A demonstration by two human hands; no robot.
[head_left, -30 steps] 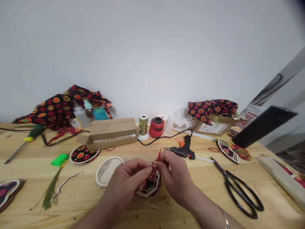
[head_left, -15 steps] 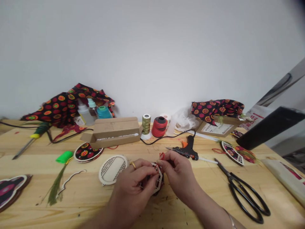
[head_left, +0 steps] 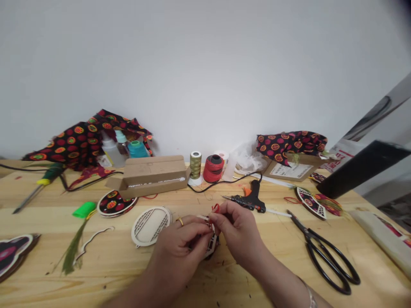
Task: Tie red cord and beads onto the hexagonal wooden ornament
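My left hand [head_left: 180,250], with a ring on one finger, is closed on a small cut-out wooden ornament [head_left: 211,248] with dark fabric behind its lattice. Its fingers cover much of the piece. My right hand [head_left: 239,233] pinches a thin red cord [head_left: 216,208] whose small loop sticks up above the fingertips. Both sets of fingertips nearly meet at the ornament's top edge, where the cord passes; the exact spot is hidden. Just left of my left hand lies a pale oval wooden frame [head_left: 151,226] with lattice sides.
Black scissors [head_left: 330,256] lie at right, below a glue gun [head_left: 252,197]. Behind stand an open cardboard box [head_left: 154,175], a green thread spool [head_left: 195,166] and a red thread spool [head_left: 213,169]. At left are a green tassel [head_left: 75,246] and a screwdriver [head_left: 40,186].
The whole view has shifted slightly, so things on the table sit a little further left. Both hands keep nearly the same hold; the red loop above my right fingertips shows a bit more openly.
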